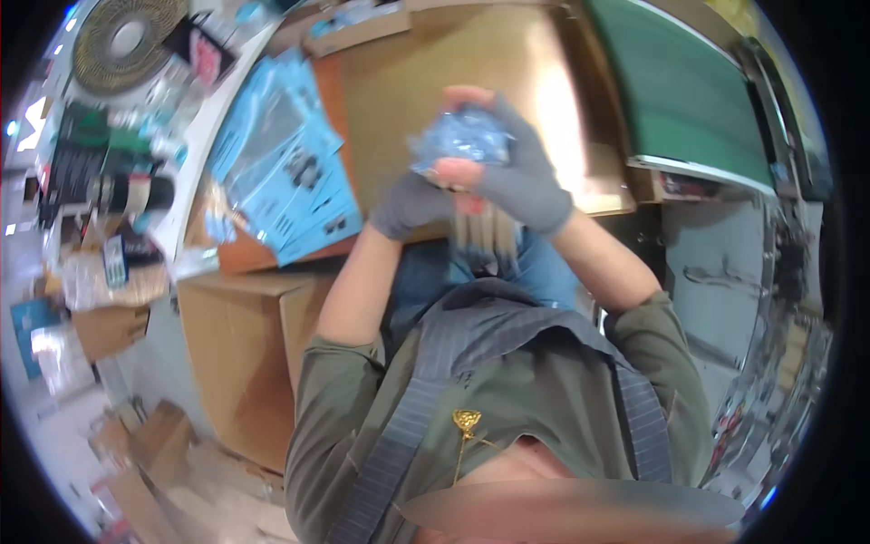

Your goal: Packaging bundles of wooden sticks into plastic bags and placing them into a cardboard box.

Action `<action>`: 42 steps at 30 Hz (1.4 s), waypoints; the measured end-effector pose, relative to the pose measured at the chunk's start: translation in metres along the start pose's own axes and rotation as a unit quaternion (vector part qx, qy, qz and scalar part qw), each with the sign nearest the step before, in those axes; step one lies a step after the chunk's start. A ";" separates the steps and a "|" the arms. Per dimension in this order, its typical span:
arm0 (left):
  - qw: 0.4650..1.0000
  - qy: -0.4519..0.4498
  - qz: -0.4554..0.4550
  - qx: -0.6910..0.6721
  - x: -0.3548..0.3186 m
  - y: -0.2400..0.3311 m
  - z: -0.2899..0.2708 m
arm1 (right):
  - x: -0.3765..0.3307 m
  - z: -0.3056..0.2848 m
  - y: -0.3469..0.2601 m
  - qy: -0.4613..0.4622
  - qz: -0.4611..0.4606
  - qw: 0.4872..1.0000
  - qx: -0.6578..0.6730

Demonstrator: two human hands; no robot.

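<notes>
At far left, a coil (pixel 127 41) and clutter are seen on a white shelf (pixel 204 136). Blue-and-clear packets (pixel 290 168) are stacked on the brown table (pixel 435 63), above a carton (pixel 240 344). The left hand (pixel 412 204), in a grey fingerless glove, is closed under a crumpled clear bag (pixel 464 140); the right hand (pixel 517 168), gloved alike, is curled over it, so the bag is gripped by both, raised above the table before the chest. Judged from this, bag handling is in hand; a firm two-handed grip is called for next. A green board (pixel 689 91) lies at right.
</notes>
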State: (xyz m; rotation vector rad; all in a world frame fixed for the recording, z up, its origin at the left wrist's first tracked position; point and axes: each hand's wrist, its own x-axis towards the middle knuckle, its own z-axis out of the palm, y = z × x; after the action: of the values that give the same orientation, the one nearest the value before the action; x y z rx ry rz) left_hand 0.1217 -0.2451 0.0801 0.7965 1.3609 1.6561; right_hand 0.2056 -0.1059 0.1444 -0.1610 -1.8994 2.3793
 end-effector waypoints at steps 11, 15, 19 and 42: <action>0.815 0.246 -0.067 0.521 -0.111 -0.028 -0.096 | -0.013 -0.011 0.061 -0.147 0.121 0.967 0.167; 0.537 0.203 -0.213 0.790 -0.143 -0.036 -0.151 | -0.016 -0.008 0.061 -0.101 0.122 0.969 0.192; 0.605 0.226 -0.182 0.742 -0.156 -0.034 -0.171 | -0.018 -0.005 0.061 -0.097 0.122 0.974 0.165; 0.773 0.214 -0.109 0.587 -0.176 -0.019 -0.193 | -0.024 0.004 0.056 -0.102 0.116 0.980 0.125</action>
State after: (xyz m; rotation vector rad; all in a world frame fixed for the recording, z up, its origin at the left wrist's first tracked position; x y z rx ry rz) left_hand 0.0390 -0.4875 0.0260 0.8568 2.7606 0.6360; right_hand 0.2281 -0.1254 0.0908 -0.1289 -1.7205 2.8670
